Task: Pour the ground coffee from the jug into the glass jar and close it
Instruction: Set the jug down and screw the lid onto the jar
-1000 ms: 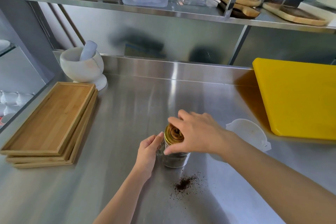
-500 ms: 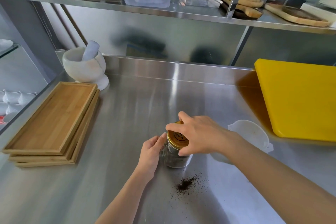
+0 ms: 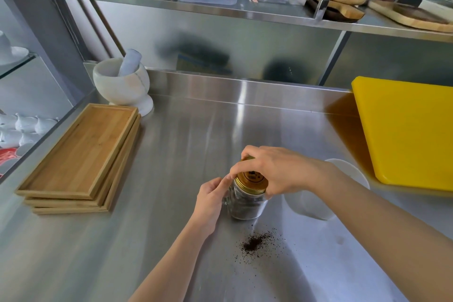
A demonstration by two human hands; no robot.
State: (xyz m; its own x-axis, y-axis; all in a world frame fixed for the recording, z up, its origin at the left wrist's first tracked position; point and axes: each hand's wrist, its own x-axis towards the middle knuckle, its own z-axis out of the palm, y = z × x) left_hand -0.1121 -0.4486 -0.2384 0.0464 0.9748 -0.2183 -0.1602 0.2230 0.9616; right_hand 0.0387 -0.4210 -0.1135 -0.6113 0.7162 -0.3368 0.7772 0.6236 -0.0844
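Observation:
A small glass jar [image 3: 246, 206] with dark ground coffee inside stands upright on the steel counter. A gold lid [image 3: 251, 180] sits on its mouth. My right hand [image 3: 277, 170] covers the lid from above, fingers wrapped around its rim. My left hand [image 3: 210, 197] grips the jar's left side at its glass handle. The white plastic jug [image 3: 316, 201] stands just right of the jar, partly hidden behind my right forearm.
Spilled coffee grounds [image 3: 256, 243] lie in front of the jar. A stack of wooden trays [image 3: 81, 154] lies at left, a marble mortar and pestle [image 3: 122, 81] behind it. A yellow cutting board [image 3: 407, 135] lies at right. A shelf [image 3: 220, 11] hangs overhead.
My right hand has turned on the lid, its fingers shifting around the rim. The left hand stays on the jar's side, and the jar has not moved on the counter.

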